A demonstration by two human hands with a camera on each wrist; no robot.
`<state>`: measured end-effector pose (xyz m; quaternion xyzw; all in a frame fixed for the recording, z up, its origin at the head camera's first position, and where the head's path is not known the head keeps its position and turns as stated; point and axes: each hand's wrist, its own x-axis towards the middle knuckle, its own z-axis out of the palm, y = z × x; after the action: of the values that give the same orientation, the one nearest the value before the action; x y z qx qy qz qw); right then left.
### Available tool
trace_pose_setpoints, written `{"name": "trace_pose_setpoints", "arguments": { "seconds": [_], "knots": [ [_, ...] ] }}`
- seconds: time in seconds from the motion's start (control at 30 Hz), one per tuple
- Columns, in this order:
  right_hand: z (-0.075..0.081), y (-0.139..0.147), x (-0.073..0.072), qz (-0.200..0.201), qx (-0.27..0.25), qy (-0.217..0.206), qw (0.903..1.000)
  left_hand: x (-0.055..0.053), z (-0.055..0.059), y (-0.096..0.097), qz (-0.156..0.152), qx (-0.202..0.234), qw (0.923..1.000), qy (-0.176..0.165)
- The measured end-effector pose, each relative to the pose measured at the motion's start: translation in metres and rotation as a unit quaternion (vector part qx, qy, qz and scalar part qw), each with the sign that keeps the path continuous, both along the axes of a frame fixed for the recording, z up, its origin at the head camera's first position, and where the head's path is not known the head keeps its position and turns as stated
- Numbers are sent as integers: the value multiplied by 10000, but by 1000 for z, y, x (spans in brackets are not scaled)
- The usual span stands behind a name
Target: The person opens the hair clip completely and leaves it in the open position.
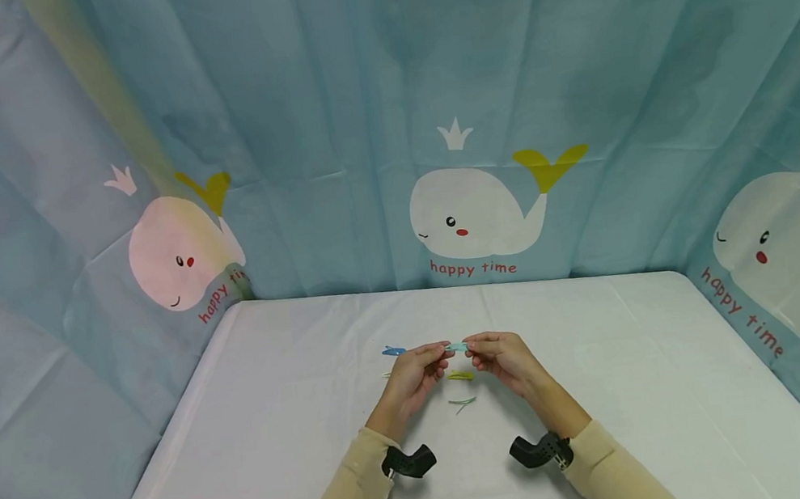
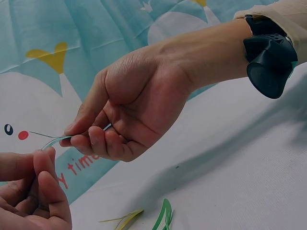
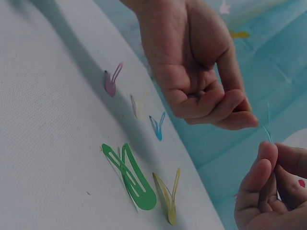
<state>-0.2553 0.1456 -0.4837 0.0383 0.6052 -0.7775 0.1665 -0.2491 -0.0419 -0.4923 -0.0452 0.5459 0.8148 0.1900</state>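
Observation:
Between my two hands is a light teal snap hair clip, held up over the table. My left hand pinches one end between thumb and fingers. The thumb and fingertips of my right hand pinch the opposite end. In the right wrist view the thin arms of the teal clip stand spread apart near the left fingertips. Below the hands lie a yellow snap clip and a green snap clip, both with their arms apart.
A blue clip lies just left of my left hand. A cream clip and a purple clip lie in line with it. White cloth covers the table; a whale-print curtain hangs behind it.

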Motion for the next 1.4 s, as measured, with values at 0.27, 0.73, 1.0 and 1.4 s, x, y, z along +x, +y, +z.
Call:
{"name": "trace_pose_setpoints", "arguments": {
  "seconds": [0.27,0.73,1.0,1.4],
  "knots": [
    [0,0,-2,-128,124,24,9998,-3,3,3,50,-39,10000,-8],
    [2,0,-11,-360,343,42,9988,-10,5,12,231,-97,9996,127],
    [5,3,-19,-660,571,26,9962,-20,10,17,252,-211,9994,88],
    [3,4,-30,-743,686,146,9948,-32,15,19,390,-924,9950,-3]
  ]
}}
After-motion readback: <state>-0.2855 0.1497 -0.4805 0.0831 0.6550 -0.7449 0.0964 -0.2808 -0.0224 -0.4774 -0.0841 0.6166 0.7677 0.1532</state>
